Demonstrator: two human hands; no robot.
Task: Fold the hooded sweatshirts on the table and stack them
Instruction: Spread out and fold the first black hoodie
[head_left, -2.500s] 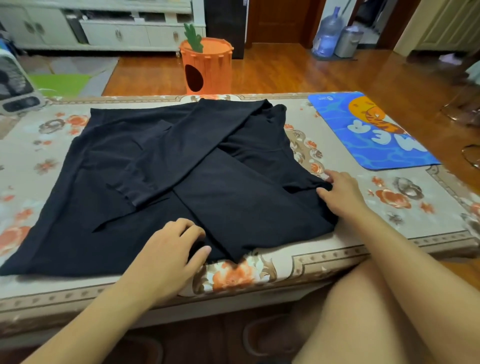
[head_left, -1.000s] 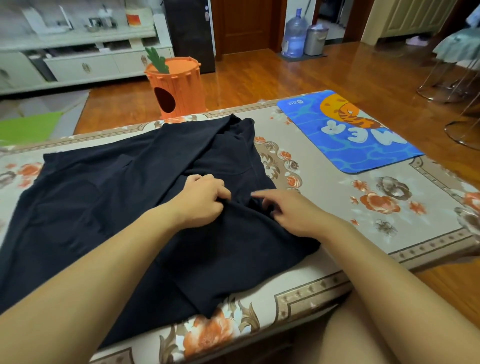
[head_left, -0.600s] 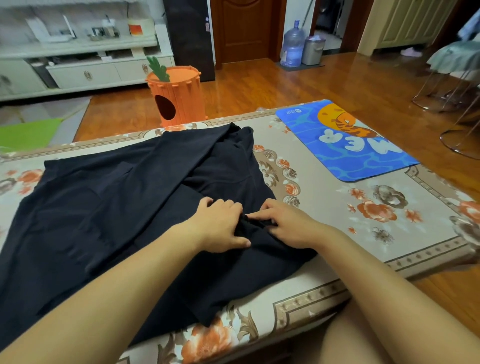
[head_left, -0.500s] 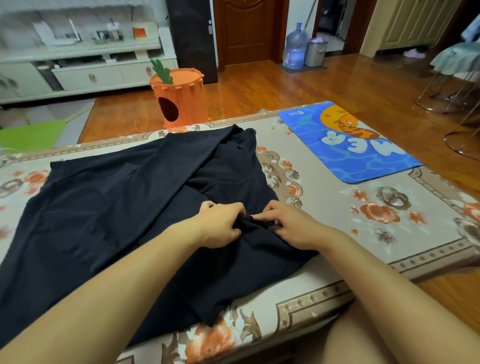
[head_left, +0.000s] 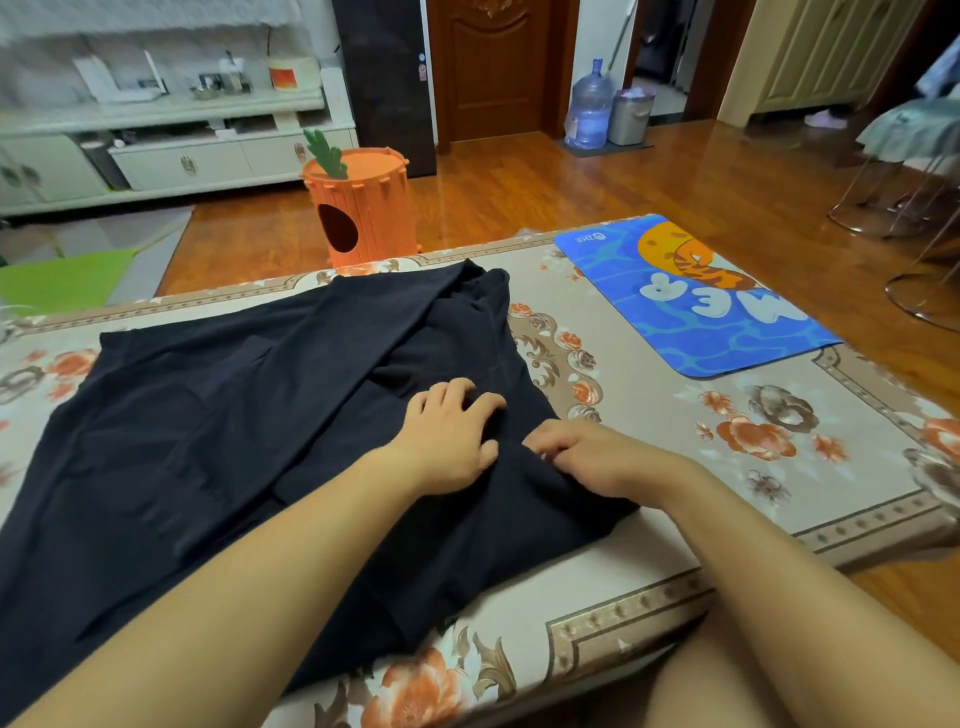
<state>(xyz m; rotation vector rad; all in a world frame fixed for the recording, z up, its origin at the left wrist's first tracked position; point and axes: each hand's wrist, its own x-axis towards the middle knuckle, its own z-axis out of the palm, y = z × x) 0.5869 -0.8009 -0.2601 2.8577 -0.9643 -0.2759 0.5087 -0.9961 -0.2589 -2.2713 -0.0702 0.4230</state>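
Black hoodie (head_left: 218, 447) lies spread on the tabletop (head_left: 675, 441), covering its left and centre, near edge hanging to approx 6 o'clock. Sleeves already crossed over the body.

Change vs 2.5 s ago: hands were apart then, left at the near hem, right at the hoodie's 3 o'clock edge. Both have since come together over the centre-right of the cloth. A half sec ago they pinched one spot, fingertips meeting. Now left hand (head_left: 447, 441) lies flatter, fingers spread and pressing the fabric, nothing held. Right hand (head_left: 592, 457), just at its 3 o'clock, has fingers curled; grip narrow, looks pinched on a fold of hoodie, though fingertips are partly hidden.

Means, prob: fold line being set, left pinning, right ready to pull the side over. Folding only part done; no stack yet, no 2nd hoodie in view.

Blue mat (head_left: 691, 301) at 2 o'clock, well apart. Orange bin (head_left: 363, 208) on floor at 12.
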